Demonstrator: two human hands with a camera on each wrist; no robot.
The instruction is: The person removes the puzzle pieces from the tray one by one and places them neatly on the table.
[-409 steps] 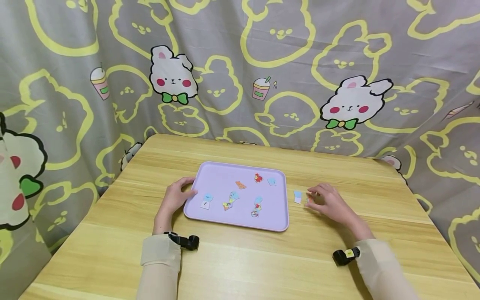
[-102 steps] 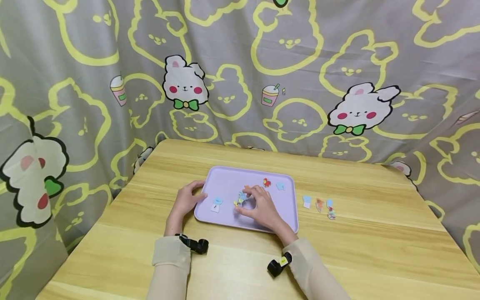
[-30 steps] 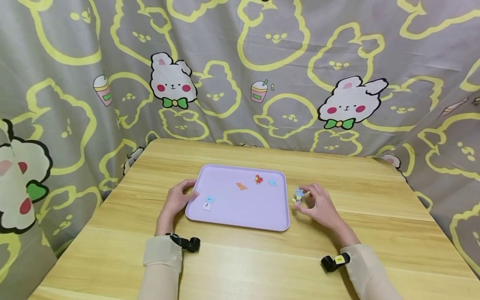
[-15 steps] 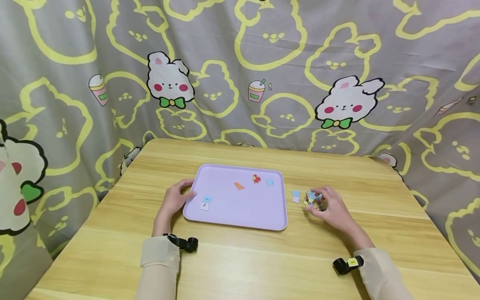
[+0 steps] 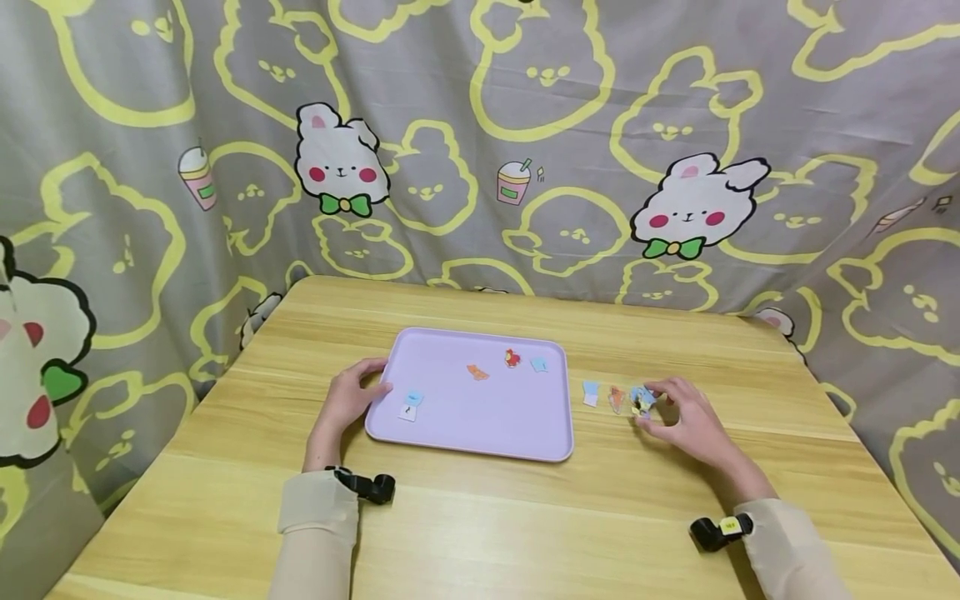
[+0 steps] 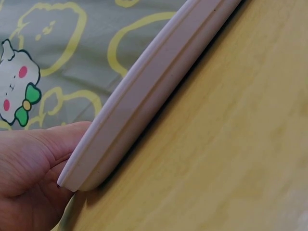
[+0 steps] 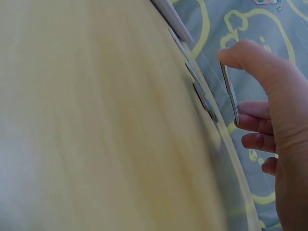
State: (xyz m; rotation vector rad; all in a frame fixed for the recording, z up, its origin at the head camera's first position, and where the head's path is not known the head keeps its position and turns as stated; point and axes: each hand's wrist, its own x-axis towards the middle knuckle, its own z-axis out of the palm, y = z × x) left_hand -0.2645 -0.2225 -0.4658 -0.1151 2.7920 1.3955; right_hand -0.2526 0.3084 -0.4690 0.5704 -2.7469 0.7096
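With its thumb on the rim, my left hand (image 5: pixel 347 400) grips the left edge of the lilac tray (image 5: pixel 480 429); the left wrist view shows that tray's side wall (image 6: pixel 130 103) close up. Thumb and fingertips of my right hand (image 5: pixel 693 421) pinch a blue and yellow joined pair of puzzle pieces (image 5: pixel 642 400) to the right of the tray. Seen edge-on in the right wrist view, this pair (image 7: pixel 229 91) is held above the table. Left of it lie a blue and white pair (image 5: pixel 591 393) and an orange pair (image 5: pixel 616 399). The held pair covers what lies beneath it.
On the tray are a blue and white pair of pieces (image 5: pixel 410 406), an orange piece (image 5: pixel 477 372), a red piece (image 5: pixel 512 358) and a light blue piece (image 5: pixel 540 364). A patterned curtain (image 5: pixel 450 83) stands behind the wooden table (image 5: pixel 480 533).
The blue and yellow pair has left the tray and moved right in my right hand, past the blue and white and orange pairs. Earlier, the red and blue pair left the tray too. My left hand stays put.
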